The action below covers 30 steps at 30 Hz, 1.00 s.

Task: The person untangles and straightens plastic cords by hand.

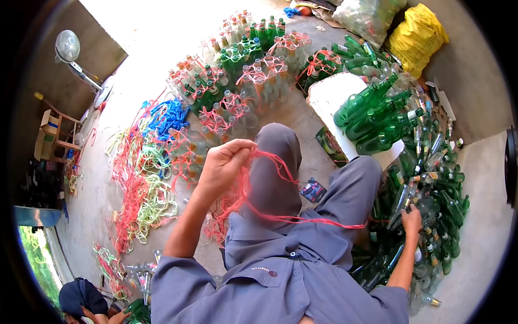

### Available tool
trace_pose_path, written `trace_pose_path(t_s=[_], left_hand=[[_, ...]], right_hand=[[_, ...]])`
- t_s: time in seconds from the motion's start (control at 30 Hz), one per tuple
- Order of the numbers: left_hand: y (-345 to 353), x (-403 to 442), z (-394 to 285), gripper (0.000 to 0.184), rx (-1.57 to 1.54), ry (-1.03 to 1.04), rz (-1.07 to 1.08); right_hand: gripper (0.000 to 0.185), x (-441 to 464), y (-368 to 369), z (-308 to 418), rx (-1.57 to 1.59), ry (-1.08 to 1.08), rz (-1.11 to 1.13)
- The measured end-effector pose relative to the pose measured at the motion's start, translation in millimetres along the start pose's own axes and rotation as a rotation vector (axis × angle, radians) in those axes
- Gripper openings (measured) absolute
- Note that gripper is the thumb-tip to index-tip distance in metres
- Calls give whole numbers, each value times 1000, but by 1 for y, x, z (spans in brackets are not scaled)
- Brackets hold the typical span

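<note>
Raised over my left knee, my left hand is closed in a pinch on pink plastic string. Loops of the string hang from the fingers, and a strand runs across my lap to the right. Down at my right side, my right hand reaches into a heap of loose glass bottles, its fingers closed around a glass bottle there. Several green bottles lie side by side on a white board in front of my right knee.
Bundles of upright bottles tied with pink string stand ahead. Red, green and blue string lies spread on the floor to the left. A fan, a yellow sack and another person are around the edges.
</note>
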<state>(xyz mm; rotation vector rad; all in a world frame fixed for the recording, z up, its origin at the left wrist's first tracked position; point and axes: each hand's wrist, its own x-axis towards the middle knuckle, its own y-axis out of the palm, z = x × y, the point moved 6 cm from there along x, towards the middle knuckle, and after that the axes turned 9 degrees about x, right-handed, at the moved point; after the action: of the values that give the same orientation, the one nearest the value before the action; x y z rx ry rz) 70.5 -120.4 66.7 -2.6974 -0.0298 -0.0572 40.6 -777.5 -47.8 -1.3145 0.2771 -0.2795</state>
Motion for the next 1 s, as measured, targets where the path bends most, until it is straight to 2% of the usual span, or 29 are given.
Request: trace_pose_path(t_s=[0.03,0.13,0.17,0.2,0.3,0.4,0.43,0.5,0.53,0.63,0.7,0.8,1.0], left_hand=[[-1,3,-6,20,209,66,-4],[-4,12,-25,19,500,244,0],[-7,16,-31,19,516,271,-17],[-10,21,-38,19,531,298,-35],[-16,32,-46,22,530,347,-96],[-22,39,-51,24,543,302,-60],[-23,43,-48,23,476,258,-51],[-26,54,-39,22,344,177,-36],[-29,59,-40,21,325,233,-72],[-33,71,-51,19,6,111,-57],[-38,79,-61,19,-84,71,-84],[-47,89,-60,20,-185,-20,-71],[-28,97,-62,19,-299,-1,33]], right_hand=[[52,-11,-1,23,35,49,117],[51,-23,-13,80,-11,20,53],[50,-24,-16,91,5,-7,16],[45,-23,-19,102,-1,-167,-100],[42,-27,-46,150,-59,-365,-371],[40,-39,-75,210,367,-325,-285],[40,-50,-85,236,295,-529,-430],[40,-62,-82,270,604,-477,-268],[41,-69,-75,288,623,-511,-179],[45,-88,-30,333,746,-703,66],[51,-101,4,362,909,-716,276],[56,-113,50,383,811,-801,272],[59,-114,-7,447,982,-832,217]])
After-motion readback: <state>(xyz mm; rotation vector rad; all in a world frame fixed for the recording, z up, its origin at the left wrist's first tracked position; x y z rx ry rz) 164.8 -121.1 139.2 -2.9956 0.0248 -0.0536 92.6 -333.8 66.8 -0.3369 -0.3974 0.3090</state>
